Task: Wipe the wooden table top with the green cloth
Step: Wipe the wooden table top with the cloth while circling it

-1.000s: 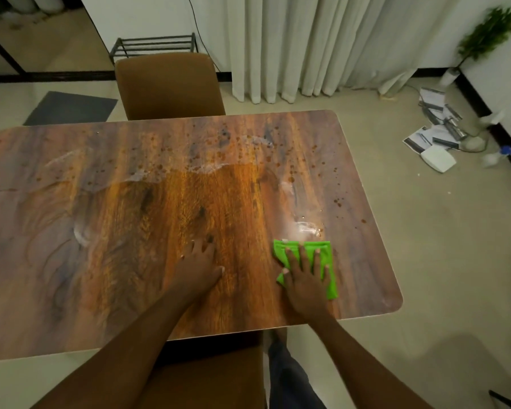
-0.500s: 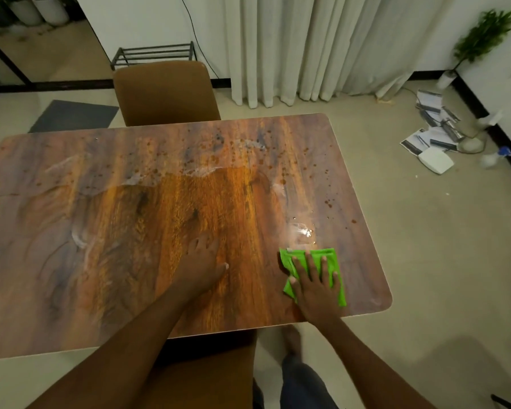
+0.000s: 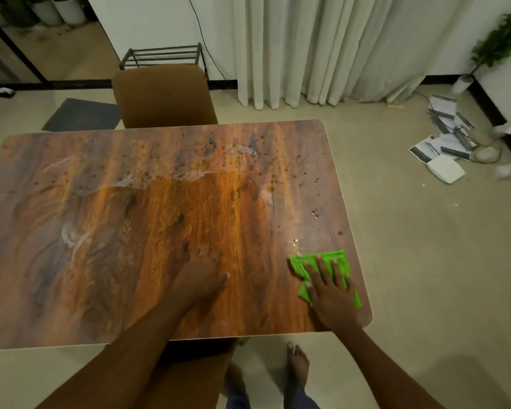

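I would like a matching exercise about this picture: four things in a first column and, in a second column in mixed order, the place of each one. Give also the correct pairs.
Column 1
1. green cloth
2. left hand
3. brown chair
4. potted plant

Column 2
A. beyond the far edge of the wooden table
B. flat on bare wood, near the middle of the near edge
C. under the right hand, by the near right corner of the table
D. on the floor, far right of the room

Pairs: 1-C, 2-B, 3-A, 4-D
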